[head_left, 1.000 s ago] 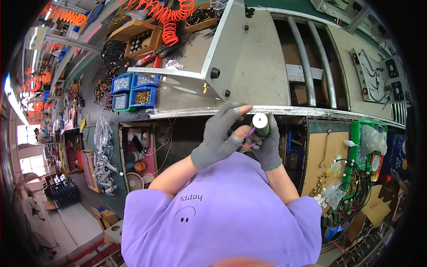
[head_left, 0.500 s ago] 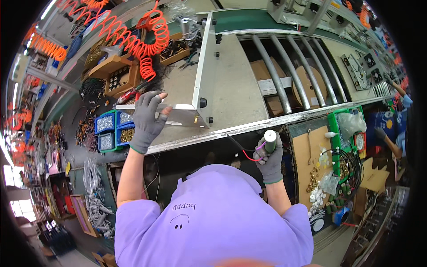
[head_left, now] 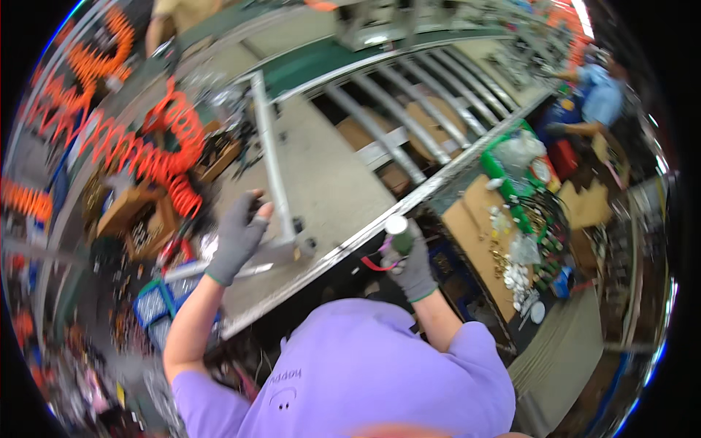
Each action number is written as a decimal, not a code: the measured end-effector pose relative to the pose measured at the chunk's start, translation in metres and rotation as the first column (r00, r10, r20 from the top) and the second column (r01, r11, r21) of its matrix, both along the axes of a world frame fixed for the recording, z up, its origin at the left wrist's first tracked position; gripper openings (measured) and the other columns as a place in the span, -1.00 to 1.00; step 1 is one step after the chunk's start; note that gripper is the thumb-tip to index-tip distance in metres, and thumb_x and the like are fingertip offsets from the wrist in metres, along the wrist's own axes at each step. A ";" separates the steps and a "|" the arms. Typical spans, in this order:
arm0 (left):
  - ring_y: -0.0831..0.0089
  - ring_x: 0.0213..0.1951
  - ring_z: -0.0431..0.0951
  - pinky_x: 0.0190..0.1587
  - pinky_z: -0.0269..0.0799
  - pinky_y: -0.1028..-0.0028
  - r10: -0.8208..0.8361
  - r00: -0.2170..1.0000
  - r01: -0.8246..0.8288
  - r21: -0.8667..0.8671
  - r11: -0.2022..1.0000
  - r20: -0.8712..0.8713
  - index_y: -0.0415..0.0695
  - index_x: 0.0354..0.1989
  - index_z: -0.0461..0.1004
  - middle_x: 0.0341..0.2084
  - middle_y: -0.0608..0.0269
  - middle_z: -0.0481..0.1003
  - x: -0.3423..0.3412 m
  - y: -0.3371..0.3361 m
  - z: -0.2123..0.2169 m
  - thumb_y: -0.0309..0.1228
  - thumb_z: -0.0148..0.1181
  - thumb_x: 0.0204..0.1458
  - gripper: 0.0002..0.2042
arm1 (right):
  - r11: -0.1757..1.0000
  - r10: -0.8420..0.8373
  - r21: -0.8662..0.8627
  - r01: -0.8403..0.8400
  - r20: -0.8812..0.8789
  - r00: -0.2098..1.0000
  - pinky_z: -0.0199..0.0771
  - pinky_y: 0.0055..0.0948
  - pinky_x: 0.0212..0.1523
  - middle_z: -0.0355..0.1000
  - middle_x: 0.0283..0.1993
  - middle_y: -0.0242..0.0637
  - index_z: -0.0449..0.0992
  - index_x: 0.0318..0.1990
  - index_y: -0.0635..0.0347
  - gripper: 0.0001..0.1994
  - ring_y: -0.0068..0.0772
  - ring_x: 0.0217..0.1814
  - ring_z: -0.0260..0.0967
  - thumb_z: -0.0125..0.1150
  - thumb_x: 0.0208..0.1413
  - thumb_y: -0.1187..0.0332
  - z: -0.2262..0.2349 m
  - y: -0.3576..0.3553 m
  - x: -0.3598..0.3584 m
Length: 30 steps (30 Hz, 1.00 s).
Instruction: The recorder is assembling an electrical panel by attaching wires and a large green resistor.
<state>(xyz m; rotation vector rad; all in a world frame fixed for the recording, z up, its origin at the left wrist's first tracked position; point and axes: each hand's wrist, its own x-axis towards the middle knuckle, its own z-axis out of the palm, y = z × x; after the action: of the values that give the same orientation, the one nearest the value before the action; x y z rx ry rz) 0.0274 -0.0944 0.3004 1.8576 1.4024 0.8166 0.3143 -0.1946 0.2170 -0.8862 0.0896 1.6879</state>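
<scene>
My left hand [head_left: 239,239], in a grey glove, is over the near left part of a metal box-like casing [head_left: 272,157]. Its thumb and forefinger are stretched apart with nothing between them. Blur hides whether the palm touches the casing's near edge. The casing has thin pale walls and small black feet on its right side. In my right hand [head_left: 415,271], also gloved in grey, is a green cylinder [head_left: 401,241] with a white end facing up. Red and purple wires come off the cylinder beside my fingers.
Metal rollers [head_left: 387,136] are set into the bench beyond the cylinder. Orange coiled hoses [head_left: 179,139] hang at the left, over a cardboard box [head_left: 125,219] and blue bins [head_left: 153,305]. A cardboard sheet [head_left: 475,226] with small parts lies at right. Another person [head_left: 600,98] stands far right.
The whole view has turned and blurred. My left hand's fingers have come up off the casing's near edge. My right hand still holds the cylinder, now closer to the casing.
</scene>
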 end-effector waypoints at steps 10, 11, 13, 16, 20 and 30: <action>0.45 -0.62 0.41 -0.67 0.31 0.41 0.107 0.988 -0.071 -0.280 0.957 0.115 -0.29 -0.26 0.36 -0.59 0.22 0.39 0.024 0.148 -0.059 -0.46 0.13 -0.16 -0.74 | 0.975 -0.053 0.216 0.052 -0.003 0.999 -0.01 -0.66 -0.88 0.14 -0.81 -0.32 0.37 -0.41 0.14 -0.51 -0.60 -0.91 -0.11 -0.31 0.23 -0.08 -0.008 -0.012 0.015; 0.42 -0.67 0.40 -0.72 0.27 0.41 0.107 0.991 -0.082 -0.286 0.955 0.075 -0.29 -0.29 0.36 -0.61 0.21 0.38 0.018 0.162 -0.073 -0.54 0.06 -0.23 -0.75 | 0.975 -0.060 0.216 0.056 0.009 0.998 0.00 -0.66 -0.88 0.14 -0.81 -0.33 0.38 -0.40 0.13 -0.51 -0.60 -0.91 -0.11 -0.32 0.23 -0.08 -0.009 -0.011 0.022; 0.37 -0.74 0.37 -0.77 0.24 0.40 0.093 0.992 -0.055 -0.381 0.923 0.084 -0.28 -0.29 0.37 -0.63 0.19 0.38 0.023 0.153 -0.049 -0.57 0.03 -0.27 -0.74 | 0.974 -0.087 0.210 0.084 0.007 0.996 0.01 -0.67 -0.87 0.15 -0.80 -0.33 0.39 -0.39 0.12 -0.51 -0.61 -0.92 -0.12 -0.31 0.23 -0.08 -0.007 -0.006 0.038; 0.34 -0.78 0.35 -0.79 0.21 0.39 0.175 0.983 -0.141 -0.366 0.920 0.062 -0.28 -0.30 0.39 -0.66 0.20 0.38 0.019 0.141 -0.049 -0.55 0.04 -0.27 -0.74 | 0.985 -0.093 0.151 0.087 0.037 0.995 0.04 -0.66 -0.88 0.15 -0.80 -0.36 0.37 -0.39 0.12 -0.52 -0.63 -0.91 -0.07 -0.23 0.19 -0.12 -0.001 0.002 0.061; 0.35 -0.65 0.44 -0.64 0.33 0.38 0.164 0.983 -0.177 -0.203 0.963 -0.081 -0.30 -0.32 0.44 -0.62 0.14 0.44 0.007 0.136 -0.053 -0.53 0.04 -0.28 -0.74 | 0.978 -0.140 0.162 0.134 0.026 0.990 0.06 -0.63 -0.91 0.22 -0.78 -0.41 0.38 -0.44 0.10 -0.55 -0.56 -0.89 0.07 -0.14 0.16 -0.11 -0.001 0.019 0.101; 0.17 -0.35 0.52 -0.24 0.39 0.33 0.092 0.966 -0.142 -0.197 0.970 -0.243 -0.32 -0.29 0.45 -0.44 -0.10 0.49 0.021 0.110 -0.010 -0.34 0.12 -0.31 -0.63 | 0.911 0.048 0.412 0.024 -0.163 0.985 0.00 -0.67 -0.88 0.14 -0.74 -0.36 0.43 -0.29 0.24 -0.51 -0.63 -0.85 -0.07 -0.25 0.20 -0.04 -0.029 0.087 0.124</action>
<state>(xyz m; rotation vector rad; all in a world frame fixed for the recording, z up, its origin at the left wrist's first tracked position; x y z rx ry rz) 0.0482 0.0160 0.2909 1.7591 1.6890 0.4918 0.4381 -0.1075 0.1882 -0.4243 -0.1552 1.7060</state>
